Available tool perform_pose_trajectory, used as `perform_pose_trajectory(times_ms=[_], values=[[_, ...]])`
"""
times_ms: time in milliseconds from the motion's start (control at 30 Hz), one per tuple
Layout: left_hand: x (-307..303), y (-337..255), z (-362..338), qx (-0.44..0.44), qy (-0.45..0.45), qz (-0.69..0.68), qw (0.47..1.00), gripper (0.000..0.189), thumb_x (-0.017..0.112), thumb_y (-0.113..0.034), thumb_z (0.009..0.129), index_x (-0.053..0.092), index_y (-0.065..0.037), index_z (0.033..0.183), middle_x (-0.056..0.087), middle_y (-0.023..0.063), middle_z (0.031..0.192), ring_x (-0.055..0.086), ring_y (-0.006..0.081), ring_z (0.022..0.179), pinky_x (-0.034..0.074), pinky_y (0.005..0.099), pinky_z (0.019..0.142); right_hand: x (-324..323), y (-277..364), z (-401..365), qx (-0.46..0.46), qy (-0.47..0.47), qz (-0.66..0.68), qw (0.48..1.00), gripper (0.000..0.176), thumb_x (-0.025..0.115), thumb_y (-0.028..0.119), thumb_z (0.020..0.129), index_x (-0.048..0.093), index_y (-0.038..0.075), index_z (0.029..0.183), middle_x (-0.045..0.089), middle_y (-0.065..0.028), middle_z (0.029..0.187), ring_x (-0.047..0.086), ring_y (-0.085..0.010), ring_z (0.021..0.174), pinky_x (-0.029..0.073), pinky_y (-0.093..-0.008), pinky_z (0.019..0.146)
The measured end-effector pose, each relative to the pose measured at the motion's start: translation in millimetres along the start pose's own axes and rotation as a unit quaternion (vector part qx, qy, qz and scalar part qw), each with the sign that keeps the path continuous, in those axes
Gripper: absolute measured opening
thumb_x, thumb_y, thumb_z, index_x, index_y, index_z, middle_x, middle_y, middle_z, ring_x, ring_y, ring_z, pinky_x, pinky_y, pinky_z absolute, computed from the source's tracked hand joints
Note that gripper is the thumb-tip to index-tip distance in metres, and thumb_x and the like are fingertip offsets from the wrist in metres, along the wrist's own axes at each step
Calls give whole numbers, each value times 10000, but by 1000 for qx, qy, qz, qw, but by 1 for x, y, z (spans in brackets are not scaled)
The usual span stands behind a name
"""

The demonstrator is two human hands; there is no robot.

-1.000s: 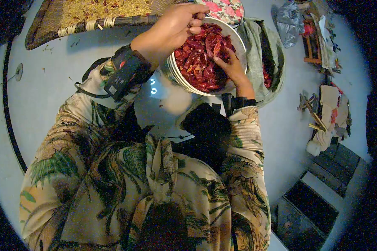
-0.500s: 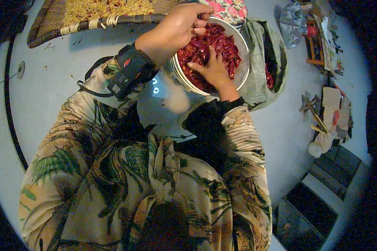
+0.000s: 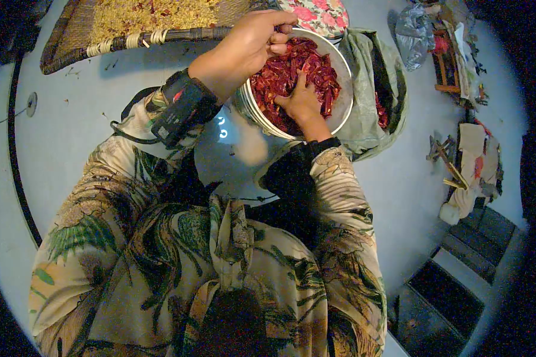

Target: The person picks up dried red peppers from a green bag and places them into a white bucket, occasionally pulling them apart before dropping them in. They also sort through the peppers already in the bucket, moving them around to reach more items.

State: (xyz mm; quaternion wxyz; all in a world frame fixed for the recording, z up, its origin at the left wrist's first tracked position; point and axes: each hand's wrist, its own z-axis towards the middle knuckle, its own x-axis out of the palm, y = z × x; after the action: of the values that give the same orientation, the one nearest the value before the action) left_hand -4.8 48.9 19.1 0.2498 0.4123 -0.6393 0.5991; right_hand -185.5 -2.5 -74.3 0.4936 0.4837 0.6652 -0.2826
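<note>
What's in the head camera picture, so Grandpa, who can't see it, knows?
A bare right-hand grip lies spread open on red peppers in a white bucket. A left-hand grip is curled at the bucket's edge; a green sack and a tray of yellow grain are nearby.

The left arm (image 3: pixel 95 208) slanted up from the lower left of the frame to the top centre, where its bare wrist (image 3: pixel 211 74) showed. The left hand (image 3: pixel 250 44) was at the upper centre, fingers curled in — their bent ends toward the right of the frame. The right arm (image 3: pixel 345 202) rose right of centre, its forearm leaning leftward. The right hand (image 3: pixel 307 104) was lower and farther right, thumb spread to the left — some fingertips were hidden.
</note>
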Motion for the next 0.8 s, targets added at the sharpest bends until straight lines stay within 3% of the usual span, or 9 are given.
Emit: perform_pose_trajectory(times_ms=[133, 233, 300, 467, 533, 567, 667, 733, 800], values=[[2, 0, 1, 0, -2, -3, 1000, 103, 585, -74, 820, 521, -49, 744, 426, 3, 660, 337, 69, 517, 255, 216, 422, 4, -6, 0, -25, -29, 11, 999, 960, 754, 386, 637, 200, 142, 1383, 436, -258, 1230, 490, -422, 1086, 423, -482, 893], [3, -1, -1, -10, -5, 35, 999, 113, 496, -127, 895, 501, -29, 839, 415, -5, 681, 336, 59, 525, 280, 202, 447, 2, -7, -2, -19, -33, 30, 999, 887, 755, 350, 636, 283, 107, 1347, 487, -254, 1169, 525, -411, 1033, 441, -470, 861], [2, -3, -6, 9, 25, 54, 998, 75, 489, -49, 869, 504, -2, 926, 416, -1, 724, 353, 59, 571, 308, 194, 481, 6, -13, 0, -53, -75, 34, 995, 858, 757, 366, 644, 331, 98, 1339, 542, -252, 1069, 560, -395, 972, 463, -455, 814], [3, -9, -17, 69, 34, 282, 956, 375, 440, 140, 770, 456, 39, 1131, 413, 4, 806, 382, 63, 669, 359, 180, 564, 2, -42, 17, -81, -61, 126, 987, 693, 765, 284, 650, 473, 65, 1238, 614, -210, 933, 602, -342, 903, 478, -403, 778], [1, -9, -16, 73, 44, 290, 953, 431, 427, 170, 746, 444, 41, 1156, 417, 8, 813, 386, 65, 675, 364, 180, 573, -8, -50, 20, -59, -35, 193, 979, 634, 766, 234, 649, 504, 58, 1199, 628, -197, 907, 614, -331, 865, 483, -375, 771], [0, -9, -15, 72, 45, 290, 953, 443, 422, 177, 740, 442, 41, 1162, 419, 9, 815, 386, 65, 674, 364, 180, 572, -10, -53, 19, -117, -89, 269, 952, 546, 750, 167, 654, 538, 42, 1141, 648, -165, 895, 629, -284, 804, 490, -344, 750], [1, -9, -12, 39, 45, 203, 977, 395, 427, 152, 763, 461, 36, 1140, 422, 11, 808, 374, 65, 652, 344, 181, 543, -29, -70, 26, -139, -53, 419, 896, 453, 682, 97, 675, 552, 10, 1101, 650, -64, 877, 604, -156, 749, 473, -272, 703], [-4, -9, -5, -8, 65, 52, 996, 368, 433, 133, 775, 472, 34, 1127, 422, 13, 803, 363, 66, 637, 329, 183, 524, -37, -76, 30, -133, -41, 459, 878, 395, 680, 66, 685, 571, 24, 1063, 651, -58, 907, 604, -147, 764, 482, -273, 705], [1, -8, -11, 34, 31, 183, 982, 329, 436, 112, 791, 481, 39, 1109, 421, 12, 798, 361, 64, 625, 313, 185, 508, -52, -82, 28, -118, -45, 495, 859, 389, 713, 76, 663, 591, 28, 1029, 659, -75, 900, 611, -152, 752, 496, -282, 684]])
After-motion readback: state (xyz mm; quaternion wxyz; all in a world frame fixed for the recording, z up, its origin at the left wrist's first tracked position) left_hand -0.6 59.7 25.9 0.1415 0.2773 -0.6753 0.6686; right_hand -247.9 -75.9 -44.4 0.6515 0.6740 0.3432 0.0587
